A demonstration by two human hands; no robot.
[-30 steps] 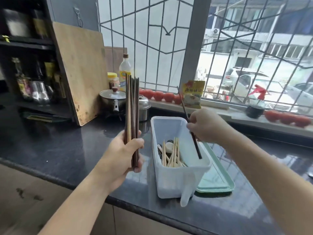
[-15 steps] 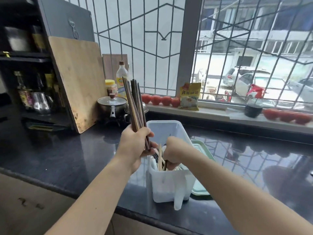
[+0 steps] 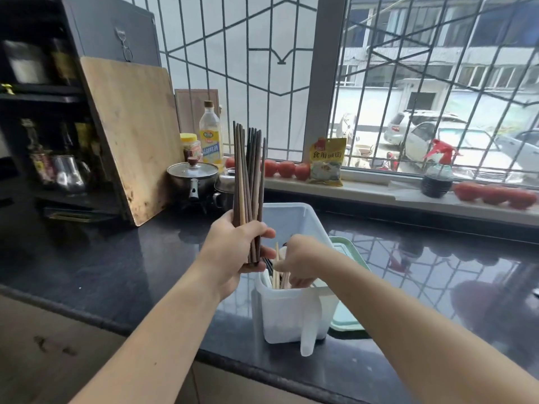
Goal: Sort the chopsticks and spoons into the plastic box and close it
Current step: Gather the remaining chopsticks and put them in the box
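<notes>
The dark wooden chopsticks [image 3: 248, 173], slim square sticks, stand upright in a bundle with my left hand [image 3: 233, 252] curled round their lower ends, just left of the translucent white plastic box [image 3: 291, 313] on the glossy black counter [image 3: 110, 266]. My right hand [image 3: 303, 260] reaches down into the box among pale bamboo chopsticks [image 3: 277, 275]; whether its fingers grip anything I cannot tell.

Single head-worn wide-angle view, looking forward and down from the near edge of the dark table [image 3: 102, 266] toward its far edge and the barred window [image 3: 408, 83] behind. Both forearms enter from the bottom of the frame and fill the close foreground. The white plastic box [image 3: 291, 313] sits near, just inside the near edge. Straight lines bow toward the borders.
</notes>
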